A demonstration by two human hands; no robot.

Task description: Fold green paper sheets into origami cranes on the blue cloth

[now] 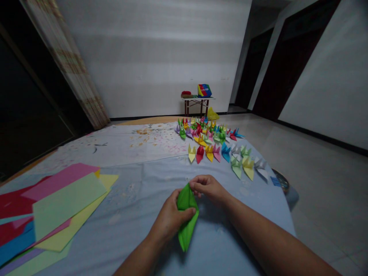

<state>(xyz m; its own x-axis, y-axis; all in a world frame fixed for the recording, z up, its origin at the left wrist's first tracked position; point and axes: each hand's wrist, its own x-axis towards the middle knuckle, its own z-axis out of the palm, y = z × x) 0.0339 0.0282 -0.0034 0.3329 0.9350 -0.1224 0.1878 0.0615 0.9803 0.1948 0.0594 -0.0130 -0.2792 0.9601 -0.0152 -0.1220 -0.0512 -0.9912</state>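
A bright green folded paper (187, 228), long and diamond-shaped, is held above the table in front of me. My left hand (175, 214) grips it around the middle, with the thumb pressed across its face. At its upper tip, my right hand (205, 187) pinches the point between thumb and fingertips. The lower end of the green paper points toward me and hangs free. Beyond my hands stand folded paper cranes in a row, the nearest being a red crane (200, 154) and a pale yellow crane (191, 153).
A pile of coloured paper sheets (69, 203) lies at the left. Many more paper cranes (201, 132) crowd the table's far right. The table carries a light blue cloth (129, 230) and rounds off at the right. A small side table (198, 99) with a colourful box (204, 90) stands by the wall.
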